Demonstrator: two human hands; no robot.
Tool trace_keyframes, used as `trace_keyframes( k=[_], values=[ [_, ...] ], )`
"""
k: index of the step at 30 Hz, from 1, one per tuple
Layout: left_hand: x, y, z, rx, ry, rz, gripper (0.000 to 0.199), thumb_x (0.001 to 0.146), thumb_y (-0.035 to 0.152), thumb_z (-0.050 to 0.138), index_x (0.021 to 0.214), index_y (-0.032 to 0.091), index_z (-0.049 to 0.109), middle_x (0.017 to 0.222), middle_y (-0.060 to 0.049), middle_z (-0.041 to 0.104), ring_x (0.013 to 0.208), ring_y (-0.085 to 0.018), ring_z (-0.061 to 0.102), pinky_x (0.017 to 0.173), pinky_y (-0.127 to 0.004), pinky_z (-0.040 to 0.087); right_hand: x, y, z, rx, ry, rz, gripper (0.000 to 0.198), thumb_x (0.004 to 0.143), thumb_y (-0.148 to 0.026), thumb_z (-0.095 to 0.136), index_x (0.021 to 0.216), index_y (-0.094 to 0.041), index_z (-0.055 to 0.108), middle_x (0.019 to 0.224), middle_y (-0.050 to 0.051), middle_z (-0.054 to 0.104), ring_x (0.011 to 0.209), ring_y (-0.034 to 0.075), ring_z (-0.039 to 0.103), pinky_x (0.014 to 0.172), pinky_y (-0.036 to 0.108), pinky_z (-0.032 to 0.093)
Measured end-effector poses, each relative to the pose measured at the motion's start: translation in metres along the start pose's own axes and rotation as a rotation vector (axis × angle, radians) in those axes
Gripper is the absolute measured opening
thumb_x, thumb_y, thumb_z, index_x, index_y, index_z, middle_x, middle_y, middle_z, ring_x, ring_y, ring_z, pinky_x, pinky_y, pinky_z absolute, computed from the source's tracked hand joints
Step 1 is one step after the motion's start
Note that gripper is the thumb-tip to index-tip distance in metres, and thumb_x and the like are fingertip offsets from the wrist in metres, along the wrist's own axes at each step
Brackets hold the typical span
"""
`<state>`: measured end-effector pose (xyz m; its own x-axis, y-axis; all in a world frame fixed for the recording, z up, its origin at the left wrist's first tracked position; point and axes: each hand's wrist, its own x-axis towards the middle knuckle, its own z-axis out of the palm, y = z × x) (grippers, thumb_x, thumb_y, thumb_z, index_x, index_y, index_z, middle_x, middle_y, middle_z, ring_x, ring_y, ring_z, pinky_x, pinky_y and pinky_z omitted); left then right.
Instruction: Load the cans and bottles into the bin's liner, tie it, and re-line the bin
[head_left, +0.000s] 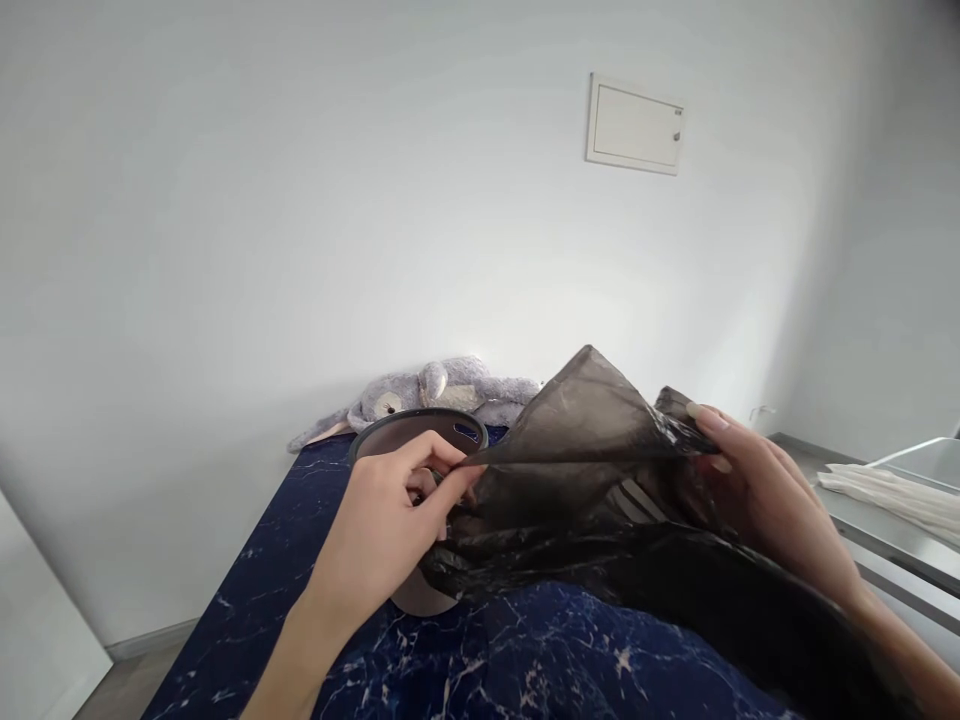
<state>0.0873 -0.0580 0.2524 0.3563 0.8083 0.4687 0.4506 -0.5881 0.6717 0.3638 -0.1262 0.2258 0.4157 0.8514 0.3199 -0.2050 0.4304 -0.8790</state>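
Between left fingers (451, 488) and right fingers (724, 432), a black bag (581, 430) stretches, pinched by both.

Bag (559, 497) — glossy, wrinkled plastic; plush toy (459, 374) — fuzzy cloth; smooth wall (300, 210)

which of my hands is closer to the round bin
Left. Your left hand is just in front of the bin, overlapping it in view; your right hand is off to its right, holding the black plastic bag.
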Motion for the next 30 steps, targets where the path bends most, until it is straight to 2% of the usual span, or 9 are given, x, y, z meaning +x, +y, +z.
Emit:
trace_keyframes(
  k=[3,6,12,14,19,21,24,26,30],
  values=[
    [-0.001,0.002,-0.005,-0.043,0.082,0.012,0.037,0.101,0.058,0.065,0.083,0.025,0.065,0.059,0.004,0.068,0.045,-0.012,0.060,0.049,-0.024,0.049,0.009,0.008,-0.013,0.077,-0.022,0.049,0.037,0.088,-0.052,0.082,0.076,-0.023,0.063,0.067,-0.003,0.051,0.056,0.012,0.047,0.050,0.023,0.044],
    [-0.002,0.005,-0.007,-0.115,0.094,-0.008,0.033,0.102,0.053,0.065,0.087,0.024,0.060,0.063,0.004,0.071,0.044,-0.011,0.059,0.052,-0.024,0.052,0.012,0.015,-0.026,-0.008,-0.153,0.002,0.039,0.093,-0.056,0.076,0.077,-0.023,0.063,0.069,-0.002,0.055,0.058,0.014,0.050,0.054,0.025,0.046],
    [-0.004,0.013,-0.009,-0.379,-0.213,-0.088,0.039,0.109,0.055,0.051,0.085,0.024,0.049,0.051,0.005,0.066,0.032,-0.010,0.052,0.042,-0.022,0.047,-0.002,0.019,-0.035,-0.518,-0.317,-0.139,0.036,0.092,-0.056,0.078,0.111,-0.028,0.065,0.105,0.005,0.072,0.100,0.025,0.068,0.089,0.034,0.058],
    [-0.005,0.016,-0.009,-0.434,-0.284,-0.082,0.043,0.110,0.056,0.046,0.084,0.023,0.050,0.054,0.003,0.067,0.031,-0.009,0.051,0.044,-0.022,0.048,-0.007,0.023,-0.033,-0.675,-0.281,-0.231,0.038,0.093,-0.056,0.076,0.115,-0.029,0.063,0.111,0.006,0.072,0.104,0.027,0.069,0.089,0.037,0.057],
    [-0.010,0.019,-0.003,-0.592,-0.301,-0.066,0.044,0.108,0.057,0.054,0.085,0.020,0.062,0.060,0.005,0.062,0.035,-0.002,0.043,0.046,-0.019,0.045,-0.025,0.024,-0.021,-0.949,0.111,-0.673,0.037,0.094,-0.047,0.074,0.122,-0.029,0.057,0.126,0.011,0.064,0.111,0.031,0.066,0.094,0.045,0.051],
    [-0.014,0.020,0.002,-0.656,-0.355,-0.082,0.042,0.107,0.056,0.057,0.086,0.021,0.064,0.058,0.006,0.058,0.038,-0.004,0.048,0.044,-0.018,0.041,-0.038,0.017,-0.015,-0.940,0.112,-0.792,0.028,0.093,-0.037,0.076,0.116,-0.030,0.060,0.118,0.009,0.066,0.107,0.030,0.067,0.092,0.042,0.052],
    [-0.021,0.027,0.009,-0.582,-0.513,-0.104,0.039,0.107,0.056,0.057,0.092,0.022,0.068,0.068,0.003,0.065,0.049,-0.008,0.062,0.050,-0.019,0.047,-0.057,0.000,-0.002,-0.799,-0.273,-0.650,0.009,0.097,-0.035,0.073,0.103,-0.032,0.068,0.093,0.004,0.071,0.077,0.022,0.068,0.067,0.032,0.054],
    [-0.027,0.035,0.012,-0.427,-0.542,-0.052,0.035,0.105,0.053,0.062,0.092,0.023,0.073,0.087,-0.002,0.074,0.070,-0.014,0.073,0.064,-0.024,0.056,-0.065,-0.008,0.008,-0.657,-0.457,-0.450,0.017,0.099,-0.047,0.068,0.096,-0.031,0.072,0.082,0.003,0.071,0.065,0.021,0.064,0.057,0.031,0.053],
    [-0.035,0.049,0.013,-0.181,-0.540,0.121,0.018,0.098,0.045,0.074,0.105,0.031,0.081,0.129,-0.003,0.075,0.124,-0.028,0.070,0.098,-0.033,0.058,-0.067,-0.010,0.025,-0.591,-0.426,-0.280,0.046,0.095,-0.067,0.067,0.073,-0.027,0.067,0.065,0.003,0.063,0.059,0.021,0.059,0.054,0.031,0.052]
  ],
)
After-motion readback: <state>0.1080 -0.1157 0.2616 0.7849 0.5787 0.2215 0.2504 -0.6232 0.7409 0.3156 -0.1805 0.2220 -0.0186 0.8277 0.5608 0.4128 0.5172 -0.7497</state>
